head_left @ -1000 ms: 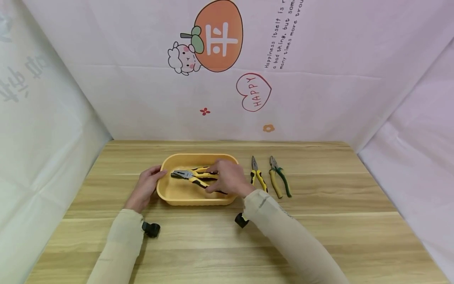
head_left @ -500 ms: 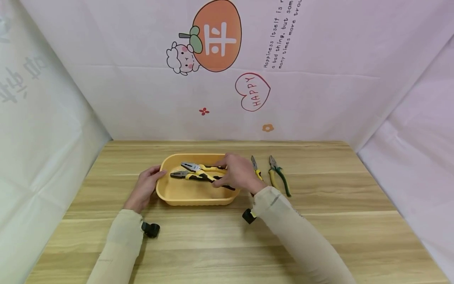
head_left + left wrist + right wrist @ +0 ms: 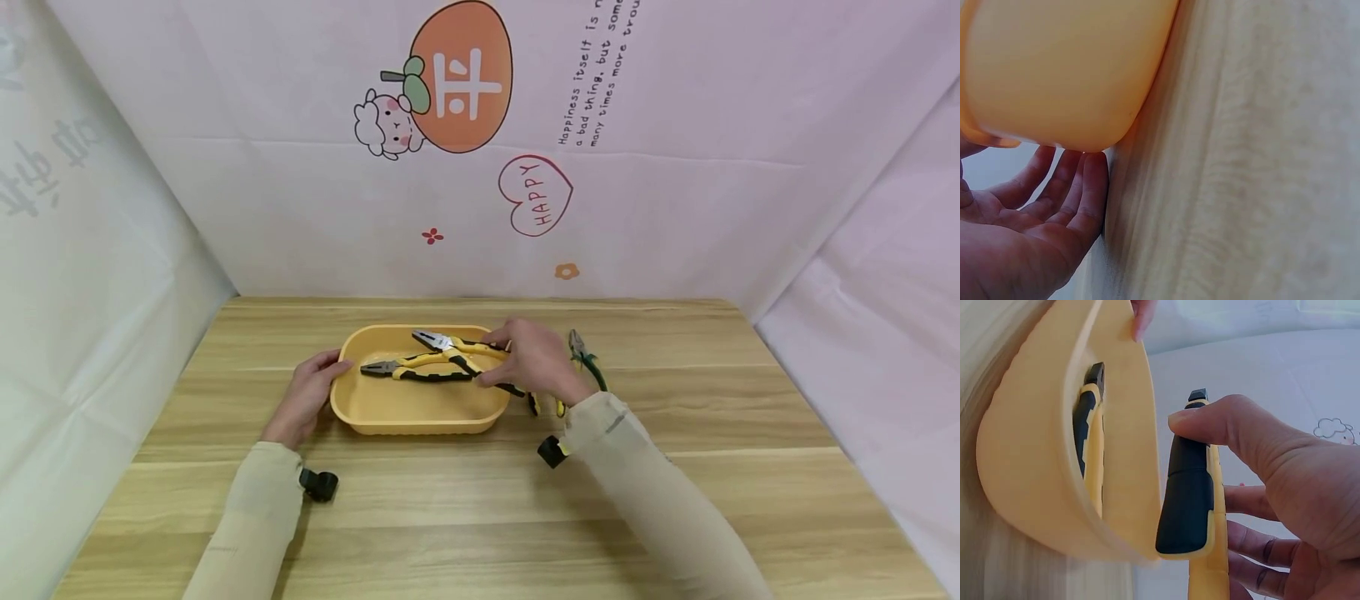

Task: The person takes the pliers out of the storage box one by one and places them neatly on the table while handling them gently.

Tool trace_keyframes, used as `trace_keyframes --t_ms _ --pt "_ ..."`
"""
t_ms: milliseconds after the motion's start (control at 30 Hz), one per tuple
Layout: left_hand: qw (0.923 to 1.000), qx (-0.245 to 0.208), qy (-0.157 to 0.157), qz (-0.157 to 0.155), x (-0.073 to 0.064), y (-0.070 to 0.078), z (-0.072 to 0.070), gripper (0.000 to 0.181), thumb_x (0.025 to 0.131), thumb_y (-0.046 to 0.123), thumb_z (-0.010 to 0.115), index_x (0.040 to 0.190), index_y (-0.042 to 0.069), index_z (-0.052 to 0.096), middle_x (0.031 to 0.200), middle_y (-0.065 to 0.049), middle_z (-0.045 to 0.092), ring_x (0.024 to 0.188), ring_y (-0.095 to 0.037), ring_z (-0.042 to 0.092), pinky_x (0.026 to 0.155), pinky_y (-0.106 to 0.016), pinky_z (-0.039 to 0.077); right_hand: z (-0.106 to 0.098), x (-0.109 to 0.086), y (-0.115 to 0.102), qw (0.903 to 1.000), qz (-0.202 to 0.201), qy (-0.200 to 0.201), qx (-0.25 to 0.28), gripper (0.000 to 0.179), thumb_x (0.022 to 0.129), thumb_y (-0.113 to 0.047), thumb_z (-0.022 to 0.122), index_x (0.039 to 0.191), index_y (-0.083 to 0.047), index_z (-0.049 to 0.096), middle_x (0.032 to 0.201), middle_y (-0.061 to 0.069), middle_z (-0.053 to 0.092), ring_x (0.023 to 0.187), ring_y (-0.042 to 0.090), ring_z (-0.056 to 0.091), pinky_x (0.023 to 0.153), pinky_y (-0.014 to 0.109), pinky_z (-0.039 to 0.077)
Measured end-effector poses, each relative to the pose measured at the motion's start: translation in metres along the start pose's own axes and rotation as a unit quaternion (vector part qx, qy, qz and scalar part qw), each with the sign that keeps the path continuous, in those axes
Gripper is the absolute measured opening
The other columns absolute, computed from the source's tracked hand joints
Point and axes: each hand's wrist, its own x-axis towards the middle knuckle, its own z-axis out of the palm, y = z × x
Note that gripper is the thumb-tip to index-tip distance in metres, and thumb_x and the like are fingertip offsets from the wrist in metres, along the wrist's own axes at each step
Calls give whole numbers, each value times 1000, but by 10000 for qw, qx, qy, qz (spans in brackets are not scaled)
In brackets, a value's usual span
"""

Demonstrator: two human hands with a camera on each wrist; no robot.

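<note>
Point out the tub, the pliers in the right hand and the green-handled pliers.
Tub [image 3: 1066,69]: left wrist view, on its outer wall.
Held pliers [image 3: 1186,487]: right wrist view, on a handle's black grip.
Green-handled pliers [image 3: 596,372]: head view, on the green handle.

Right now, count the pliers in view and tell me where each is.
4. One pair is in the yellow basin; a second pair is held by the right hand; a third pair on the table is mostly hidden by that hand; a green-handled pair lies farther right.
</note>
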Motion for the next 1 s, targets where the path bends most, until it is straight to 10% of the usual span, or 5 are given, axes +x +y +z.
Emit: trace_keyframes --t_ms 1000 --pt "10000 -62 -5 -20 1 0 -1 52 109 21 49 152 -6 38 149 -26 44 117 -21 59 84 -20 55 -33 -16 48 9986 418 299 -102 62 72 -41 93 125 -14 75 109 3 74 87 20 65 64 32 51"
